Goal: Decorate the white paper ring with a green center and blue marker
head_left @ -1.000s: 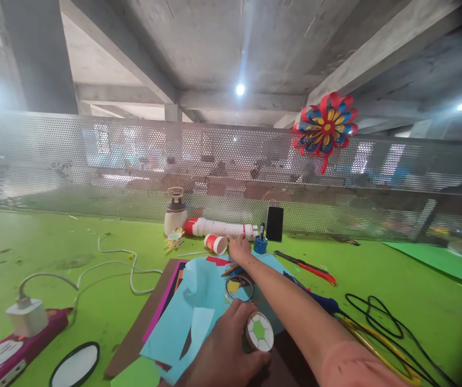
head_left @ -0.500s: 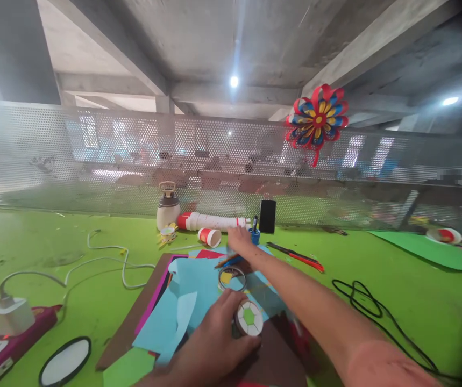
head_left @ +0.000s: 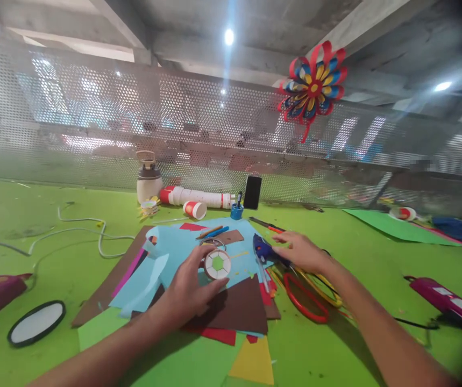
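Note:
My left hand grips a small round piece between thumb and fingers. It has a brown rim and a white face with dark lines and a green hexagon at its centre. My right hand is open, fingers stretched toward a blue glue gun that lies on the paper; whether they touch it I cannot tell. Red-handled scissors and yellow-handled scissors lie below that hand. Under my left hand are light blue paper and a brown sheet.
Behind the paper stand a sprayer bottle, a row of stacked paper cups, a lying cup, a blue pen pot and a phone. A black-rimmed white oval lies left. A paper flower hangs above.
My right hand has drawn back from near the pen pot to the glue gun at the right. My left hand still holds the round piece. The view has tipped down.

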`<move>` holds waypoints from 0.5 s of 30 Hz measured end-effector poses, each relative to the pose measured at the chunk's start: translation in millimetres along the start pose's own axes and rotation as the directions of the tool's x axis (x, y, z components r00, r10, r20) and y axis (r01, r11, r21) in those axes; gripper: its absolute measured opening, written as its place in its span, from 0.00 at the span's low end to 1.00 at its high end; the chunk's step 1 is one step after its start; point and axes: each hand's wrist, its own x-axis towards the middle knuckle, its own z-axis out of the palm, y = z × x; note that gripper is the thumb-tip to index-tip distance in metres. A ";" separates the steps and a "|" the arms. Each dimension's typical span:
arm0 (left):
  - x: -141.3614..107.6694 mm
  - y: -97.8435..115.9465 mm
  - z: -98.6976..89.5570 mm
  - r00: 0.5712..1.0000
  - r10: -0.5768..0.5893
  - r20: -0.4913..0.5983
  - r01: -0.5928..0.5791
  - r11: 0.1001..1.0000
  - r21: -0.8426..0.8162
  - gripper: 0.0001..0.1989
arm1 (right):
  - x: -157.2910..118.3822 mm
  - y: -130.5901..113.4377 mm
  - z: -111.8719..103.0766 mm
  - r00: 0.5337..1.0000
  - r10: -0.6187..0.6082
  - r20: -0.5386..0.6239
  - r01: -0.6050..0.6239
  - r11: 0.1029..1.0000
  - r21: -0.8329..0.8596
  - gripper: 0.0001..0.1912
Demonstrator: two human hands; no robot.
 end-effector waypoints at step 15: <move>-3.3 6.0 -1.6 0.997 0.063 -0.047 -0.063 0.998 0.007 0.21 | 4.3 -4.4 42.7 0.996 0.035 -0.078 -0.035 0.999 -0.005 0.14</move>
